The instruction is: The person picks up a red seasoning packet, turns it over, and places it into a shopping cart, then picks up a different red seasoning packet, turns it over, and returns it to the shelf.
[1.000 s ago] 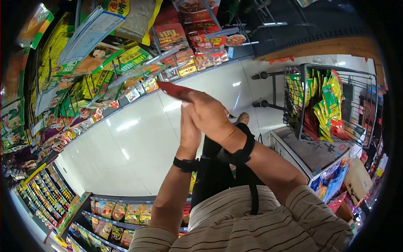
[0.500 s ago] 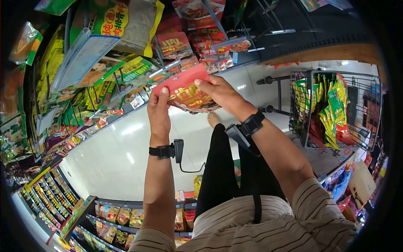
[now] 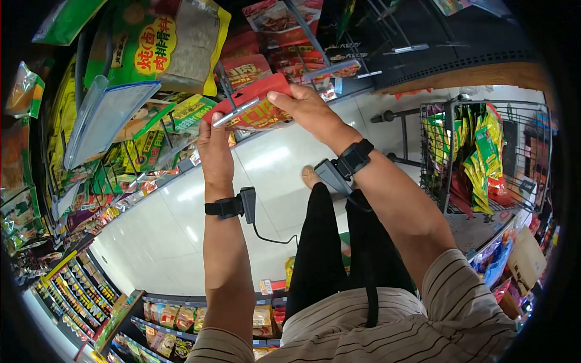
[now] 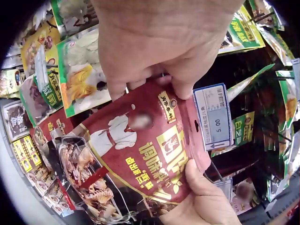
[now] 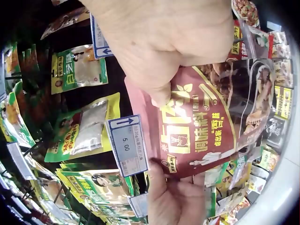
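Apparently, a two-handed hold at the hook

From my end, both hands are clamped on the red packet [image 3: 260, 115]: the left hand [image 3: 216, 160] at one side of its header strip and the right hand [image 3: 321, 124] at the other, thumbs on the printed face. The packet is up at the rack, right by a metal hook [image 3: 226, 85] and a price tag [image 4: 213, 117]. I read this as the lining-up step, the header hole being brought against the hook, though I can't tell whether the metal passes through it. As I judge it, the next move calls for a level header and a straight line along the hook; a skewed pull or push could crease the strip or snag the tag.

No table carries the work: the packet is held in the air above a pale, glossy floor [image 3: 163, 212]. I see hanging packs around it, a big green pack [image 3: 145, 48] among them. Beyond the right arm is a wire cart [image 3: 448, 151] with green and yellow packets [image 3: 484, 145] inside, and low shelves [image 3: 181, 327] fill the lower left.
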### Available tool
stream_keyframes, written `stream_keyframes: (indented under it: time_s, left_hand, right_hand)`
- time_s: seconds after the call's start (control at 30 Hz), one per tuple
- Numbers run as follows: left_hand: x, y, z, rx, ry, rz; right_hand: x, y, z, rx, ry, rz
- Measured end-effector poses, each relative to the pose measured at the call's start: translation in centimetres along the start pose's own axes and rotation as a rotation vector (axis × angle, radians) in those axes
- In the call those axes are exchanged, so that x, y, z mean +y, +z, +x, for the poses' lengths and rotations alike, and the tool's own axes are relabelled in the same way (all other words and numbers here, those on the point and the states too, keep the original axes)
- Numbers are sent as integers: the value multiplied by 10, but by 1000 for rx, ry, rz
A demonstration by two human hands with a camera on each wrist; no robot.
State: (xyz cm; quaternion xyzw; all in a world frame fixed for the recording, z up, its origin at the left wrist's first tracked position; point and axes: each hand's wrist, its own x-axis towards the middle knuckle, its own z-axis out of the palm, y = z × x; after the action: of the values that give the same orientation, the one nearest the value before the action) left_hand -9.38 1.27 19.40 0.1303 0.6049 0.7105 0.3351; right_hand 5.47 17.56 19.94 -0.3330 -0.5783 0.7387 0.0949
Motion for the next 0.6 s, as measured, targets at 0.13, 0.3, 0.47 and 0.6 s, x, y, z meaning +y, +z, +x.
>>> stream_keyframes:
  time_s: [0.13,0.3,0.47,0.6]
  left_hand:
    - [4,4,2,42,3,-67]
    - [-1,4,9,66,31,-100]
    - [-1,10,9,82,64,-97]
    - [-5,7,11,89,40,-25]
  right_hand:
    - [-9,4,-1,-19,-12,58]
    - [-13,9,3,3,-33,89]
    - [-17,12,4,30,-49,50]
    - [-19,15,4,77,-29,89]
